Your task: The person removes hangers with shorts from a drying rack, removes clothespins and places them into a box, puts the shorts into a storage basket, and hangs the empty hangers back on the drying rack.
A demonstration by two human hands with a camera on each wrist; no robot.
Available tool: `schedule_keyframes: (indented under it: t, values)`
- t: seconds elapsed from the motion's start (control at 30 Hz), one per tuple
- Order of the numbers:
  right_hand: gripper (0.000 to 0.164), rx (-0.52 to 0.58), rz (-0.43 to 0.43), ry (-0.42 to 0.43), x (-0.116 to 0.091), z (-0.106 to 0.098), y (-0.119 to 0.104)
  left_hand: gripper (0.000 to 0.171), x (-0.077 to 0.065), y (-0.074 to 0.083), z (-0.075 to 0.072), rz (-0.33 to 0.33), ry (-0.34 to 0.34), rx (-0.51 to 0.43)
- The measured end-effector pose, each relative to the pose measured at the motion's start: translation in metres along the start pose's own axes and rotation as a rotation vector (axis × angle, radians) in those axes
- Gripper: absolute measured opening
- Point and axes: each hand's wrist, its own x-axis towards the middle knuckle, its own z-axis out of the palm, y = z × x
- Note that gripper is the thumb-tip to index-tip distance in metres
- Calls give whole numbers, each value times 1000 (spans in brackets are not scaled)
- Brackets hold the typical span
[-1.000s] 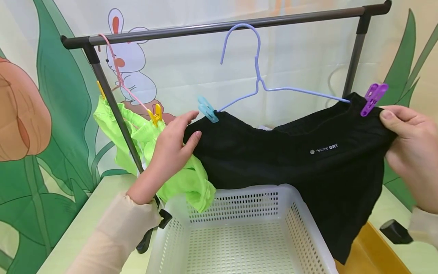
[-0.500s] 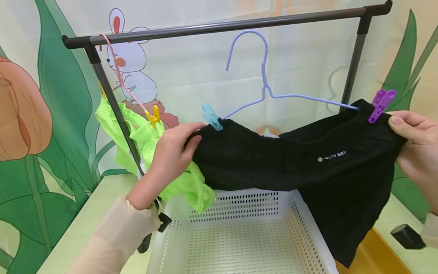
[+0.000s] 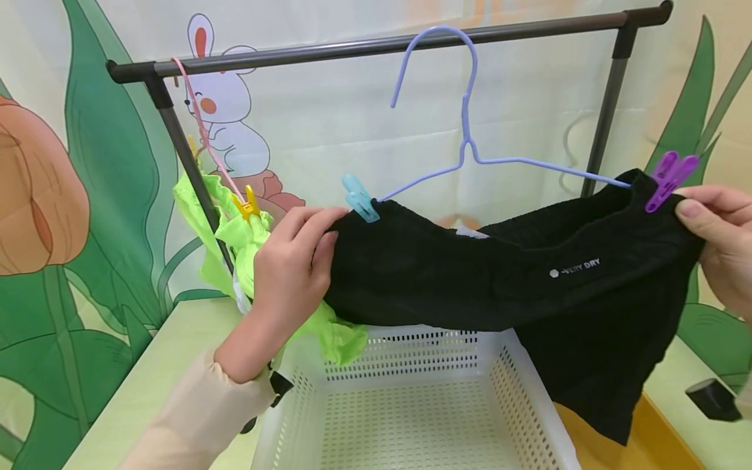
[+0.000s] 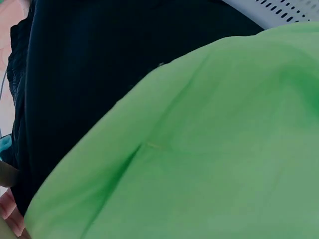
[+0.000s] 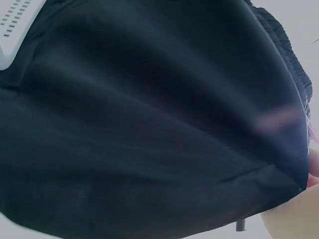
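Note:
Black shorts (image 3: 470, 281) with white lettering stretch between my two hands. My left hand (image 3: 290, 267) pinches the left end of the waist, beside a light blue clothespin (image 3: 361, 198). At the opposite end my right hand (image 3: 725, 238) grips the cloth between thumb and fingers, next to a purple clothespin (image 3: 672, 181). Both pins clamp the waistband onto a blue-violet hanger (image 3: 466, 117). The hanger's hook overlaps the rail (image 3: 329, 52), seemingly in front of it. Black cloth fills much of the right wrist view; green cloth (image 4: 199, 139) covers much of the left.
Lime-green shorts (image 3: 337, 336) hang at the left from a pink hanger (image 3: 202, 127) with a yellow clothespin (image 3: 248, 203). Below stands a white perforated basket (image 3: 482, 352). A yellow container (image 3: 652, 427) and a black rack foot (image 3: 713, 399) are at the lower right.
The black shorts and their hanger have shifted right. The hook dipped below the rail, then rose to overlap it. My left fingers have closed in on the waist corner. The green shorts moved slightly.

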Motion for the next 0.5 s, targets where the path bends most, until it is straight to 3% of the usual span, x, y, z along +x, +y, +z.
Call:
schedule_keyframes:
  t: [0.23,0.5]
  values:
    - [23,-148,-90,-5,2,12,-2,17,6,6,-13,-6,132,4]
    - [21,-269,-109,-68,3,23,-7,16,13,11,-32,-33,204,4]
